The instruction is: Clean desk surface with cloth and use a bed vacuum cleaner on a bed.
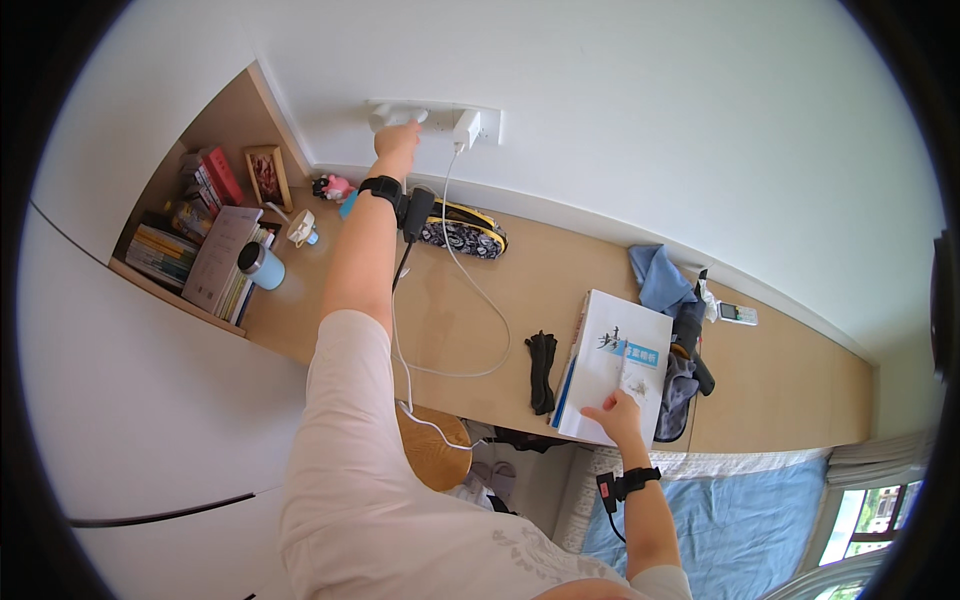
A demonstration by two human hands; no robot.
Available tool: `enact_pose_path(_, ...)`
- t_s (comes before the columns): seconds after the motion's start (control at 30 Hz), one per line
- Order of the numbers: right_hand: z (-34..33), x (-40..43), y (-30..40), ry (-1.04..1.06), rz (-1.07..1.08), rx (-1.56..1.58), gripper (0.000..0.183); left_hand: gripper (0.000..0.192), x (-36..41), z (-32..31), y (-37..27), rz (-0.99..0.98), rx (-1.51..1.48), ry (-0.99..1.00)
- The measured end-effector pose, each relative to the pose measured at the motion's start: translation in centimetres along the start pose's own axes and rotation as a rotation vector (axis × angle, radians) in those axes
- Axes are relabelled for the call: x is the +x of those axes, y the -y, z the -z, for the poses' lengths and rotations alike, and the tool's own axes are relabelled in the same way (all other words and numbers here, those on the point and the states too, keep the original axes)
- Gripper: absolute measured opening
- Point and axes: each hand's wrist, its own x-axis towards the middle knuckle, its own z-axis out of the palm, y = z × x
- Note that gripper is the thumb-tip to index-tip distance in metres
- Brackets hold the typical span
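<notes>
My left hand (397,142) reaches up to the white wall socket panel (489,127), its fingers closed at a white plug (420,115) that they partly hide. A second white plug-like piece (381,117) sits beside it. My right hand (621,417) rests over a white-covered book (600,375) on top of a small stack. A slim pale pen or pencil (623,364) sticks up from its fingers, while the thumb points out to the left. Right of my left hand, a white charger (466,129) sits in the panel with a white cable (480,281) looping down across the desk.
On the wooden desk (570,262) lie a patterned pencil case (469,232), black gloves or cloth (541,371), a blue cloth (660,277), a folded umbrella (686,330) and a remote (738,313). A blue tumbler (261,266) stands by the bookshelf. Below is a round wooden stool (435,450).
</notes>
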Motion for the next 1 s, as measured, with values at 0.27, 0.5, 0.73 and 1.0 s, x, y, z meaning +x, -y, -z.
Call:
enact_pose_path(0.27, -0.6, 0.2, -0.3, -0.057, 0.015, 0.002, 0.045, 0.019, 1.5, -0.7, 0.1, 0.132, -0.144, 0.052)
enact_pose_path(0.5, 0.0, 0.1, 0.0, -0.046, 0.009, 0.016, 0.045, 0.018, 1.3, -1.0, 0.9, 0.089, -0.172, 0.076)
enact_pose_path(0.73, -0.5, 0.1, -0.2, -0.049, 0.02, -0.015, 0.046, 0.016, 3.1, -1.4, 1.4, 0.135, -0.229, 0.102)
enact_pose_path(1.0, -0.8, 0.1, 0.1, -0.021, -0.039, 0.016, 0.045, 0.012, 7.0, -1.5, 1.9, -0.163, 0.123, 0.0)
